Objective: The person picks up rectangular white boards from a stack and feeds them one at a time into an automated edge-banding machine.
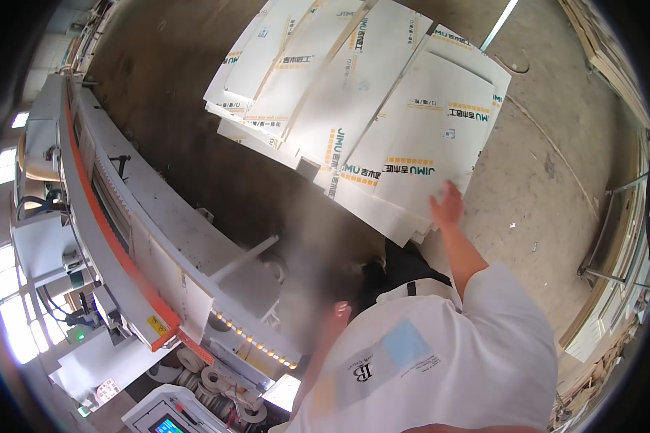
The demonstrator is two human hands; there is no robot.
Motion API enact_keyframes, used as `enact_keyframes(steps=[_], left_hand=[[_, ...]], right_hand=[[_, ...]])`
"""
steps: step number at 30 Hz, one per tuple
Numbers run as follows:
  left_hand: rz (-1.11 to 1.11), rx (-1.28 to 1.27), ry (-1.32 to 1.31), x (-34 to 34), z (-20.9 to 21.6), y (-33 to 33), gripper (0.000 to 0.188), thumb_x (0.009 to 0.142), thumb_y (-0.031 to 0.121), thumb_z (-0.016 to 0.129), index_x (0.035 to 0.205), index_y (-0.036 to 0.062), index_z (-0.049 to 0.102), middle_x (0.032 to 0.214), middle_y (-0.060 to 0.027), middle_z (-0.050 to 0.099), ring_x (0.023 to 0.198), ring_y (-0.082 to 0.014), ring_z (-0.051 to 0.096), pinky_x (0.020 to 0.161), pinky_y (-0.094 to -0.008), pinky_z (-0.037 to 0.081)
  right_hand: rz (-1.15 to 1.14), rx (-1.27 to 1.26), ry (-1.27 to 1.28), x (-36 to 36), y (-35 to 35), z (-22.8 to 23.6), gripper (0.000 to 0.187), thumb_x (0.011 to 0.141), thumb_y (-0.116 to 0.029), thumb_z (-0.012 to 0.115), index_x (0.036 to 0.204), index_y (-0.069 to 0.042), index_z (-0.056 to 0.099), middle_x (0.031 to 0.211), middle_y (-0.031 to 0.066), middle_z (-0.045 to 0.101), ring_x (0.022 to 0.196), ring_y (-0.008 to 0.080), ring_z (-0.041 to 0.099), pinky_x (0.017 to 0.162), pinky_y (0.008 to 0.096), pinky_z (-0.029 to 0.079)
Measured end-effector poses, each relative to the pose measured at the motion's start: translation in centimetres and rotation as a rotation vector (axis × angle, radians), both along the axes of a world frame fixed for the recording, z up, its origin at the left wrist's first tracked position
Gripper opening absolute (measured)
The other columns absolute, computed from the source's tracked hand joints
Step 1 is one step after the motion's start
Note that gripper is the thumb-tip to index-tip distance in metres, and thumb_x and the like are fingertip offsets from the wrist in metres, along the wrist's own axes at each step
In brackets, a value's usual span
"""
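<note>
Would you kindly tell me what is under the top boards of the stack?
Lower white boards jut out along its left edge; whatever supports the stack is covered.

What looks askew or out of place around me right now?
The white panels ahead look askew: they lie at differing angles, so their edges don't line up. Your right hand is by the near right edge. Small pale scraps also litter the floor to the right. I see no clear damage.
</note>
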State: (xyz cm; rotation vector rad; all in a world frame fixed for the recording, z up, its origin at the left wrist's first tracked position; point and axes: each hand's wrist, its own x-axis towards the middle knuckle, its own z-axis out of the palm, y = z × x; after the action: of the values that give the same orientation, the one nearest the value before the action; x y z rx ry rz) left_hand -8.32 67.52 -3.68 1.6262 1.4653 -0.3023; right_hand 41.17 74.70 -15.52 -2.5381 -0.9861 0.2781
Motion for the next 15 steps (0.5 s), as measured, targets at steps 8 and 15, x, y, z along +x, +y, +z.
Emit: enact_keyframes(steps=[8,15], left_hand=[[0.007,-0.027,-0.108,3.1,0.0,4.1,0.036,0.095,0.035,0.062,0.12,0.0085,0.064,0.111,-0.0135,0.071,0.1,-0.0254,0.069,0.088,-0.0376,0.053],[0.01,-0.137,-0.194,12.2,1.8,12.2,0.036,0.095,0.029,0.063,0.124,0.0069,0.062,0.113,-0.0133,0.07,0.102,-0.0238,0.068,0.089,-0.0359,0.053]], right_hand=[[-0.825,-0.074,1.204,2.8,-6.5,-5.7,0.07,0.089,-0.061,0.055,0.132,-0.007,0.054,0.123,0.0104,0.063,0.11,0.0279,0.06,0.092,0.0442,0.049],[-0.491,0.008,1.589,-2.2,-5.1,0.7,0.064,0.096,-0.061,0.047,0.126,-0.006,0.059,0.111,0.0102,0.068,0.092,0.025,0.067,0.086,0.0411,0.052]])
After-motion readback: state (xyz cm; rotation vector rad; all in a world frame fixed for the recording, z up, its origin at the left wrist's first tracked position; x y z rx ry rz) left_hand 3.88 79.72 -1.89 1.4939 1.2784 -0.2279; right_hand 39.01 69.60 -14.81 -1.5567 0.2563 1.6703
